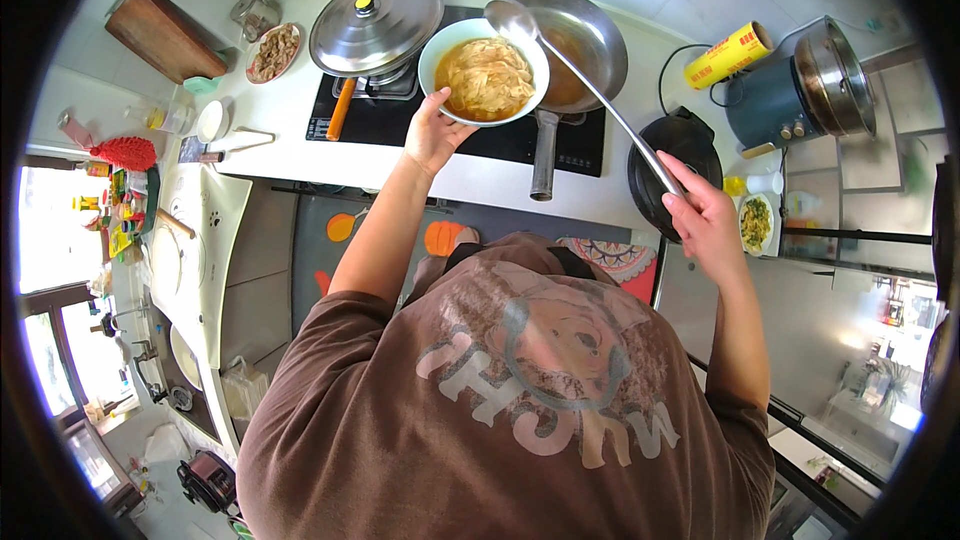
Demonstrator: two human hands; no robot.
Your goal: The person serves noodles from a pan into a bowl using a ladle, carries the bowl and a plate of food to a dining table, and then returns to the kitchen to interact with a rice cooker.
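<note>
My left hand (pixel 435 131) grips the near rim of a pale blue bowl (pixel 541 75), thumb over the edge. Brown broth and a mound of pale, sheet-like food (pixel 491 76) fill it; whether tofu skin or something else I cannot tell. In my right hand (pixel 701 214) is the handle of a long metal ladle (pixel 600 99), whose head sits above the bowl's far right rim. Behind the bowl, a metal frying pan (pixel 596 30) with some brown liquid rests on the right of the black cooktop (pixel 480 146). A steel lid (pixel 397 22) with a yellow-topped knob covers a pan on the left burner.
A plate of cooked meat pieces (pixel 274 52) and a wooden cutting board (pixel 161 34) stand at the left. On the right are a black lidded appliance (pixel 667 157), a yellow cling film roll (pixel 727 56), a blue appliance with a steel pot (pixel 769 101), and a plate of food (pixel 756 223).
</note>
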